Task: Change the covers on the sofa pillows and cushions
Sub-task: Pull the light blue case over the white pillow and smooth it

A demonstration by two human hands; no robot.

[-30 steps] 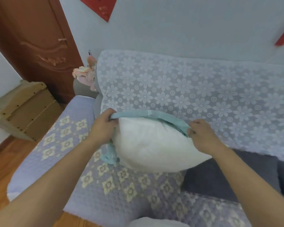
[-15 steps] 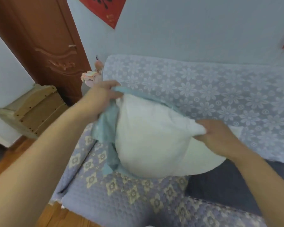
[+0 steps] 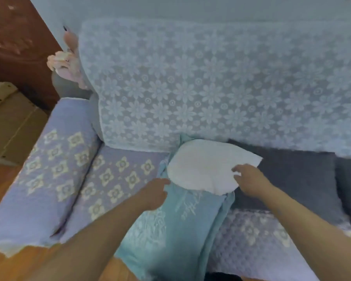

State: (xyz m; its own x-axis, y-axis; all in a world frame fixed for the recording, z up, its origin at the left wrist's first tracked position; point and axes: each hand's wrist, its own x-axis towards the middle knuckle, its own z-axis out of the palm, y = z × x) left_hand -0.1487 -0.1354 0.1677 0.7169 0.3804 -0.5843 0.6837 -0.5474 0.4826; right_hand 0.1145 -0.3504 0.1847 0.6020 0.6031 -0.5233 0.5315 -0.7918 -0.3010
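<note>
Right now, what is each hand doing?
Left hand: closed, pinching the teal cover at its opening.
Right hand: open, fingers on the white pillow insert.

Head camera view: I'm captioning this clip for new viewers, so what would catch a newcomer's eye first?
The plump white pillow insert, bulging half out of a light teal printed fabric cover, lies at the centre on the sofa seat. Two bare hands frame it: the left hand at the cover's opening, the right hand at the insert's edge. Behind rises the white floral lace throw over the sofa back.
</note>
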